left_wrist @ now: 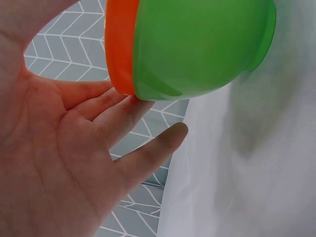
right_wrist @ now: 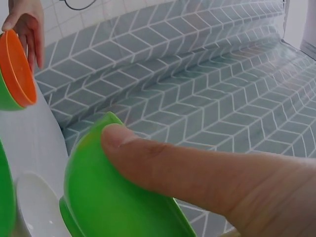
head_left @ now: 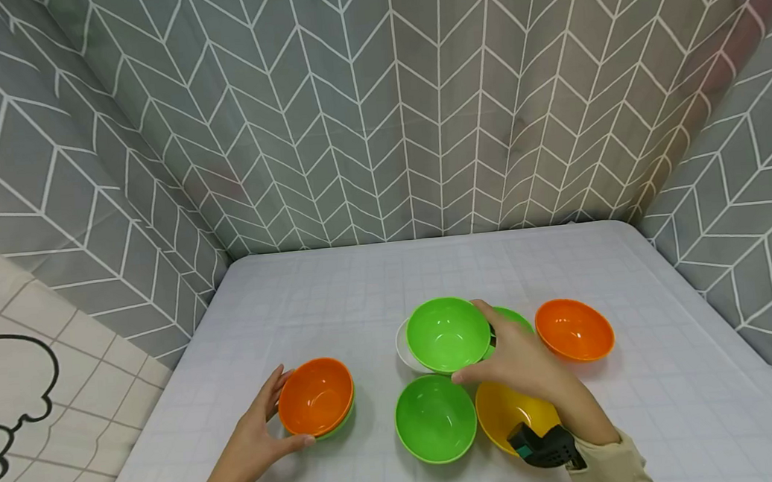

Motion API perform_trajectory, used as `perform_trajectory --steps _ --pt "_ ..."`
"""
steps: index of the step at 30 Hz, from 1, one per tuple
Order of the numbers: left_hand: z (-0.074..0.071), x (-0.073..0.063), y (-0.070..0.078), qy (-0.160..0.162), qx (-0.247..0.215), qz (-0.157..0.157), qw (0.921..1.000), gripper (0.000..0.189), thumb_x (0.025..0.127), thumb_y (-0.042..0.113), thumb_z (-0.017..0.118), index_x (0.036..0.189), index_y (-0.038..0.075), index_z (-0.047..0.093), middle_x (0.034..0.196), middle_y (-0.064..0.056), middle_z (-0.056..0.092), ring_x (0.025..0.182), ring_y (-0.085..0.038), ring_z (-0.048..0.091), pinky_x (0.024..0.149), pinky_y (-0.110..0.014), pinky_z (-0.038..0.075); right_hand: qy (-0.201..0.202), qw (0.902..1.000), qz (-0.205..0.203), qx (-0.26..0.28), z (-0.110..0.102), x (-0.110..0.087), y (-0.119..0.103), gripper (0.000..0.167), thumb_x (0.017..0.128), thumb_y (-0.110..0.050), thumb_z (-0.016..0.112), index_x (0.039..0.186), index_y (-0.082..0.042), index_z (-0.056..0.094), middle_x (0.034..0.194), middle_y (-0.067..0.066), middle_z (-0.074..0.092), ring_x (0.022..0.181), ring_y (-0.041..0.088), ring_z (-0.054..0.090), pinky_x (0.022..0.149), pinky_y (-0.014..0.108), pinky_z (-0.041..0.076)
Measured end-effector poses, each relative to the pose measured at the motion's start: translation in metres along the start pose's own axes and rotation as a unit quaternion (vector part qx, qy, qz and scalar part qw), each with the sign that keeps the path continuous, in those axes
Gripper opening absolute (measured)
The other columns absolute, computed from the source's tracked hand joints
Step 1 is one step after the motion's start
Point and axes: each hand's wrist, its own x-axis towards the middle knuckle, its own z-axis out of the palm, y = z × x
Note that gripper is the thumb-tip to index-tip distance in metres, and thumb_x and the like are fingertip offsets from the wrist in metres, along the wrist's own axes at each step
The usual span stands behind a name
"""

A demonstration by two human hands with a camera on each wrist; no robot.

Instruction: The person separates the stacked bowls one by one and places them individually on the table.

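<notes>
On the left, an orange bowl [head_left: 315,397] sits nested in a green bowl [left_wrist: 202,49]. My left hand [head_left: 257,438] holds this pair by the rim, thumb on the near side and fingers on the far side. Whether the pair touches the table is unclear. My right hand [head_left: 518,351] grips another green bowl [head_left: 448,334] by its right edge, thumb near and fingers far. That bowl is raised over a white bowl [head_left: 403,348], which it mostly covers in the head view. In the right wrist view my thumb [right_wrist: 148,160] presses its outer wall.
A green bowl [head_left: 435,420] stands at the front middle, beside a yellow bowl [head_left: 505,412] partly under my right wrist. Behind my right hand is one more green bowl [head_left: 518,318]. An orange bowl [head_left: 574,330] stands farther right. Patterned curtains [head_left: 383,107] enclose the white table [head_left: 309,291].
</notes>
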Motion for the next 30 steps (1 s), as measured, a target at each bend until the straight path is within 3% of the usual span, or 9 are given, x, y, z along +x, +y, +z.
perform_trajectory --steps 5,14,30 --pt "-0.001 0.0 0.001 -0.002 -0.001 -0.005 1.0 0.121 0.062 0.037 0.091 0.154 0.011 0.018 0.153 -0.014 0.033 0.131 -0.04 0.04 0.105 -0.062 0.03 0.019 0.9996 -0.02 0.002 -0.013 -0.006 0.01 0.1 0.061 -0.04 0.091 0.141 -0.005 0.042 0.121 0.011 0.061 0.104 0.026 0.06 0.089 0.047 0.05" --pt "-0.002 0.001 0.002 -0.004 0.006 -0.013 0.9999 0.12 0.063 0.038 0.09 0.154 0.012 0.018 0.153 -0.013 0.032 0.131 -0.04 0.04 0.104 -0.063 0.031 0.04 0.9987 -0.005 -0.032 -0.038 -0.022 0.024 0.099 0.065 -0.042 0.088 0.141 -0.001 0.039 0.119 0.017 0.061 0.101 0.031 0.059 0.084 0.049 0.051" --pt "-0.001 0.002 0.001 -0.009 0.006 -0.015 0.9998 0.119 0.063 0.038 0.09 0.154 0.011 0.018 0.153 -0.015 0.031 0.132 -0.04 0.04 0.104 -0.063 0.031 0.065 0.9969 0.019 -0.04 -0.055 -0.038 0.043 0.097 0.067 -0.041 0.088 0.142 -0.004 0.039 0.123 0.016 0.059 0.109 0.033 0.055 0.087 0.052 0.048"
